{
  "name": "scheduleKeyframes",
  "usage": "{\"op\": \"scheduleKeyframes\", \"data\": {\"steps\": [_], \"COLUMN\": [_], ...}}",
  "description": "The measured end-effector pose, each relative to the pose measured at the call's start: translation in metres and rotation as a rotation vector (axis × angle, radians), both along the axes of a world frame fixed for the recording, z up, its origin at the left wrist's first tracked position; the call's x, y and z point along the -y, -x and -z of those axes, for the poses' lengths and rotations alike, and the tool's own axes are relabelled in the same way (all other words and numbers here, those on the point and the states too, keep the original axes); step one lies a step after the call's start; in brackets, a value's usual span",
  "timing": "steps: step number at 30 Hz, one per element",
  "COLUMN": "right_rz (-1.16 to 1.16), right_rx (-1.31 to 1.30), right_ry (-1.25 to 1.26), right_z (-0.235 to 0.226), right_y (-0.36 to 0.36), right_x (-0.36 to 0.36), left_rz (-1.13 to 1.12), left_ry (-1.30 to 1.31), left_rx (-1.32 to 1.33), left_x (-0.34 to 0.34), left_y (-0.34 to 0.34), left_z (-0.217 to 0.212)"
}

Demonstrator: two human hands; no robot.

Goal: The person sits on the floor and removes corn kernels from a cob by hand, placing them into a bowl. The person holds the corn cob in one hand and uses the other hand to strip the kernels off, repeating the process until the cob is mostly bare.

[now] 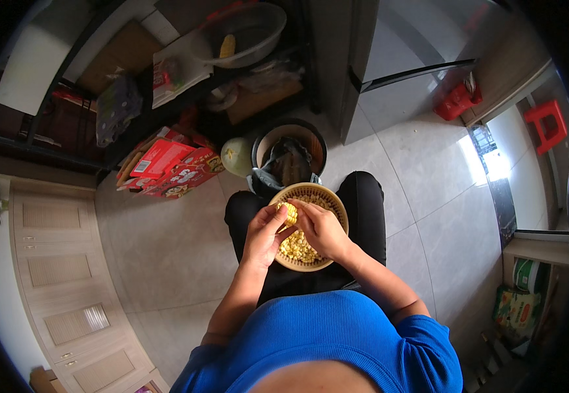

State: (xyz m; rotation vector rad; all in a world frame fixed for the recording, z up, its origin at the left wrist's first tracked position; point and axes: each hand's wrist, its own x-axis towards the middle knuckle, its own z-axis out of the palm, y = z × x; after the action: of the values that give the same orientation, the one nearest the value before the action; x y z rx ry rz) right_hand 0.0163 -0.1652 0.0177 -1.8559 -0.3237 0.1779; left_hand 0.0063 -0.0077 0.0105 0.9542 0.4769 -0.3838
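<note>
A short piece of corn cob [288, 213] with yellow kernels is gripped in my left hand [265, 230], above the basket. My right hand [320, 227] has its fingertips against the cob's right side, fingers bent; whether a loose kernel is between them is too small to tell. Below both hands, a tan plastic basket [343, 216] with slotted sides rests on my lap between my knees. Loose yellow corn kernels [297, 249] cover its bottom.
Beyond my knees stands a bin [324, 147] with a dark bag, beside a pale green melon [237, 157] and red cartons [173, 167]. A shelf holds a clear bowl [258, 39] with another corn cob [227, 46]. A grey fridge [415, 52] stands ahead right.
</note>
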Motion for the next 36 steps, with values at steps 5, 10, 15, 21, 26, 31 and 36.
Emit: {"op": "scheduleKeyframes", "data": {"steps": [5, 10, 15, 21, 26, 31, 36], "right_rz": [0.22, 0.207, 0.16, -0.008, -0.105, -0.149, -0.14], "right_rx": [0.415, -0.018, -0.136, -0.241, -0.363, -0.249, -0.099], "right_ry": [0.155, 0.077, 0.167, 0.046, 0.01, 0.072, 0.092], "right_z": [0.004, -0.002, -0.011, -0.003, 0.017, 0.012, 0.02], "right_y": [0.0, 0.011, 0.019, 0.026, 0.017, 0.012, 0.006], "right_x": [0.0, 0.013, 0.027, 0.032, 0.033, 0.025, 0.018], "left_rz": [-0.041, -0.138, -0.011, 0.107, 0.13, 0.158, 0.128], "left_ry": [-0.168, -0.098, 0.008, 0.116, 0.002, -0.02, -0.09], "left_rx": [0.031, -0.076, 0.005, 0.008, 0.066, 0.077, 0.122], "left_x": [-0.001, 0.002, 0.01, 0.018, 0.017, 0.015, 0.013], "left_y": [0.003, 0.013, 0.028, 0.037, 0.046, 0.045, 0.045], "left_z": [0.006, 0.013, 0.014, 0.015, 0.034, 0.03, 0.029]}}
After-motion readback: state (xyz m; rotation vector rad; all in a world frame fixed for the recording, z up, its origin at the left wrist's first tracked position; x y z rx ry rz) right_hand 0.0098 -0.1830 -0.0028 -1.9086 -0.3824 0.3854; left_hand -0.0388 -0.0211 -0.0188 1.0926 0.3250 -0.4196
